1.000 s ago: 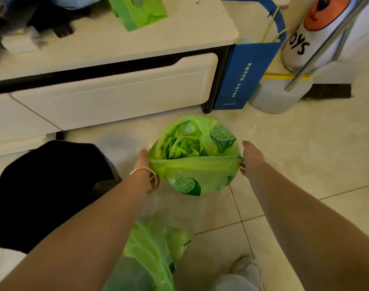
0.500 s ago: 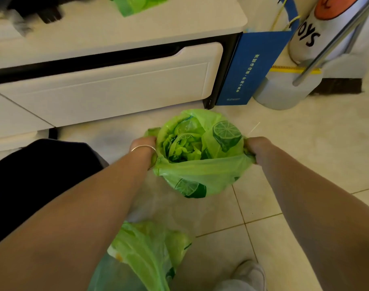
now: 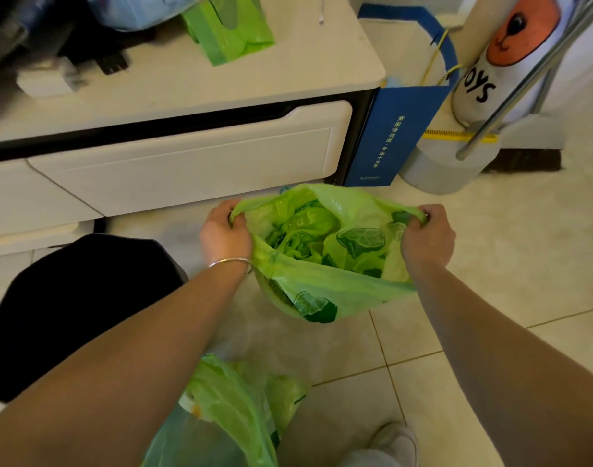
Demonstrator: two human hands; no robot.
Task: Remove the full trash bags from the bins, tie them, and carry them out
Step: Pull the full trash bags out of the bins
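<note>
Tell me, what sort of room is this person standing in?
Probably a room in a home, perhaps a living room. A low white cabinet with a drawer stands on a tiled floor, a broom leans in the corner, and both hands hold a green trash bag open.

Pale tiled floor (image 3: 490,264) meets a white drawer cabinet (image 3: 187,163).
</note>
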